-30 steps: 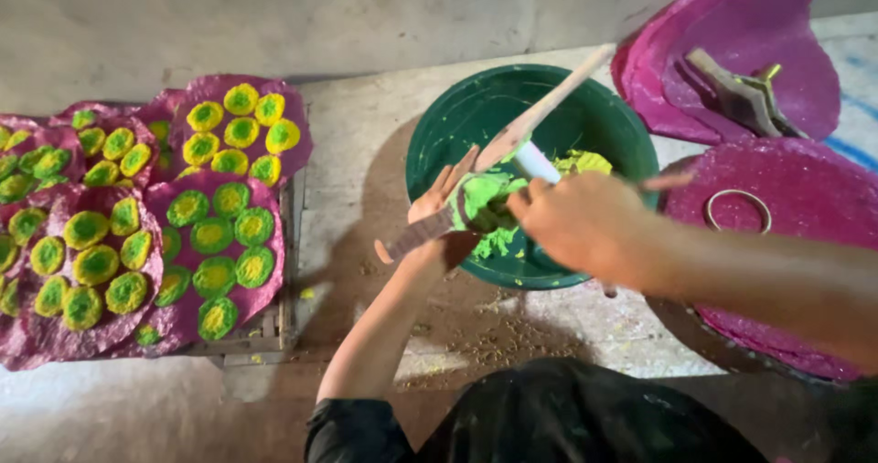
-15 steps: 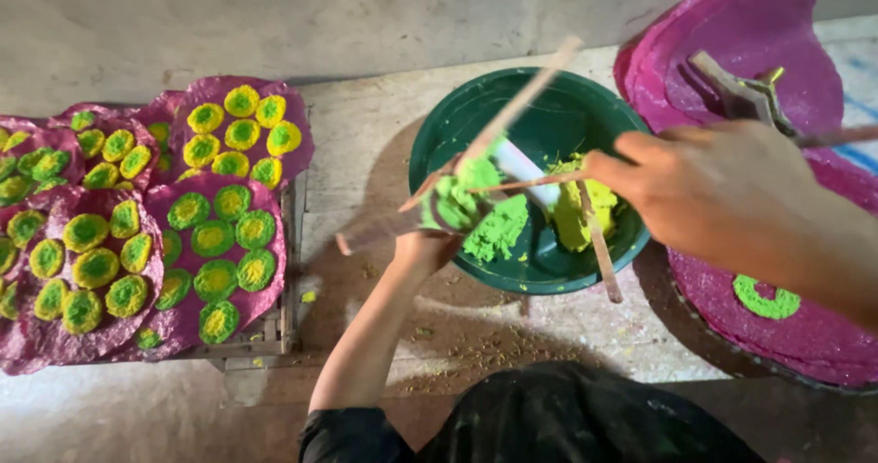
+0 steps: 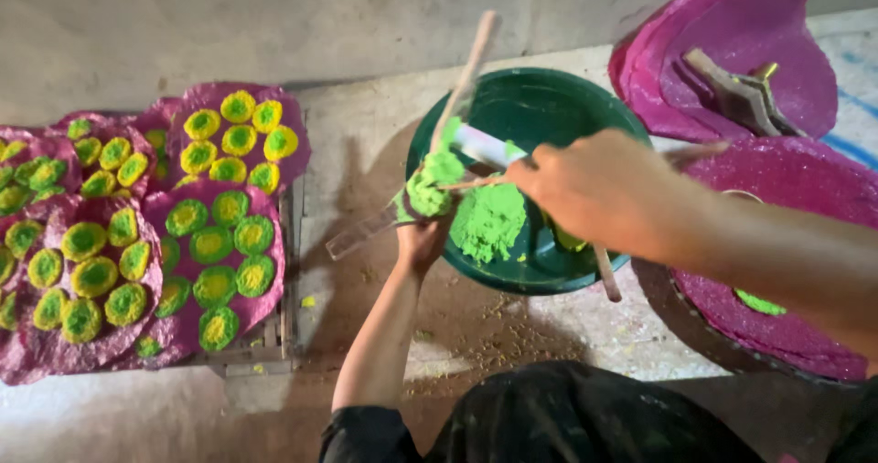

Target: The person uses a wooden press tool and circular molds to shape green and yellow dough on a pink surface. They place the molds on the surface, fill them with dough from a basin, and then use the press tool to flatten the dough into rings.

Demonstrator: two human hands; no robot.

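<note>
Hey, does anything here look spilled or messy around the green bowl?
Yes. Crumbs and a small green fleck lie scattered on the floor beside the green bowl. A stray patch of green paste also sits on the magenta sheet at right. Nothing looks broken.

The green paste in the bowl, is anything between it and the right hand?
Partly. The right hand hovers just above the green paste in the dark green bowl. Only thin wooden sticks and a white tool cross that space; nothing else blocks it.
</note>
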